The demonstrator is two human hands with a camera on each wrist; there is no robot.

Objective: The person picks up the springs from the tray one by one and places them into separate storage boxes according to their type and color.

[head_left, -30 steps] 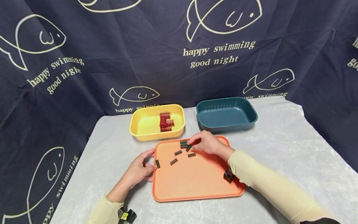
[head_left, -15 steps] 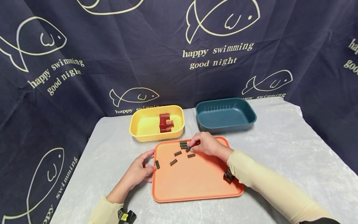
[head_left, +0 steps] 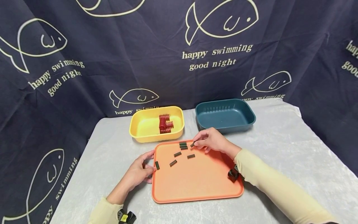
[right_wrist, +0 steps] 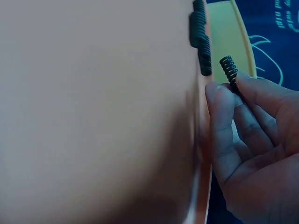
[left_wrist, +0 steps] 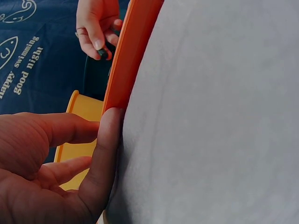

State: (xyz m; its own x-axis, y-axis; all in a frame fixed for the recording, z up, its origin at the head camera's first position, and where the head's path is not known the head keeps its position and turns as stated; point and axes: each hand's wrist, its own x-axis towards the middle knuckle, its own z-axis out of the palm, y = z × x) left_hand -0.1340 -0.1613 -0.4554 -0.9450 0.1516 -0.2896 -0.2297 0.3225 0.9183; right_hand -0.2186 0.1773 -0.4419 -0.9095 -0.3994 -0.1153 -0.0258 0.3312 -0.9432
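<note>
My right hand [head_left: 213, 141] pinches a dark green coil spring [right_wrist: 229, 69] between thumb and fingertips, over the far part of the orange tray [head_left: 201, 182]. One end of the spring sticks out past the fingertips in the right wrist view. With my left hand [head_left: 136, 170] I grip the tray's left edge, fingers on its rim in the left wrist view. Just left of the held spring, several green springs [head_left: 183, 145] lie side by side near the far rim. Loose ones lie nearer: one spring [head_left: 191, 156] in the middle, another spring [head_left: 157, 165] beside my left fingertips.
Behind the tray stand a yellow bin [head_left: 142, 124] with several red springs [head_left: 163, 123] inside and a dark teal bin [head_left: 223, 116] to its right. A grey cloth [head_left: 285, 146] covers the table. Dark blue fish-print fabric [head_left: 167, 62] hangs behind.
My right hand has lifted the spring away from the row and shifted slightly right with it. My left hand stays at the tray's edge.
</note>
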